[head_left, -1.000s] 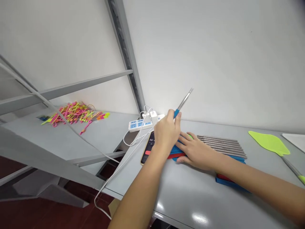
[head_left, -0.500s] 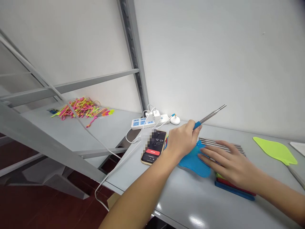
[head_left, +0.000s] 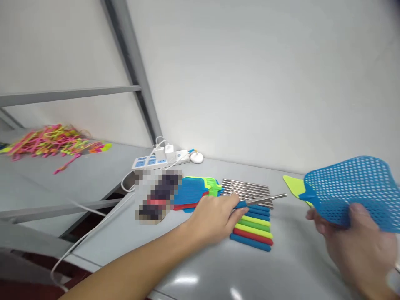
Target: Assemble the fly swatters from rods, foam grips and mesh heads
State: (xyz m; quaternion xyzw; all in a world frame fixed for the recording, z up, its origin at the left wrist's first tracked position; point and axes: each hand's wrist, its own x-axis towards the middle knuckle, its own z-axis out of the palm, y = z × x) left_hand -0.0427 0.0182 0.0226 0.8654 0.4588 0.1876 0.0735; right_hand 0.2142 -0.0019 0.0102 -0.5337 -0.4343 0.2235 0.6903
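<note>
My left hand (head_left: 215, 218) is closed round the blue grip of a telescopic metal rod (head_left: 265, 200), whose tip points right. My right hand (head_left: 359, 250), slightly blurred, pinches a blue perforated fly swatter head (head_left: 350, 183) by its mesh, thumb on top and neck facing left. The rod tip and that neck are apart. Beneath my left hand lies a row of metal rods (head_left: 245, 187) with blue, green, yellow and red grips (head_left: 254, 229). Left of them is a stack of swatter heads (head_left: 192, 189) in blue, red and yellow-green, partly hidden by my hand.
A yellow-green swatter head (head_left: 293, 184) lies partly behind the blue one. A blurred-out phone (head_left: 164, 189), a power strip (head_left: 142, 162) with chargers and a round white object (head_left: 196, 157) stand left. Colourful bits (head_left: 59, 141) are piled beyond the grey metal frame (head_left: 78, 92).
My right hand has lifted the blue swatter head off the table and moved it right. My left hand still holds the rod, now lower over the row of grips. The view has turned right.
</note>
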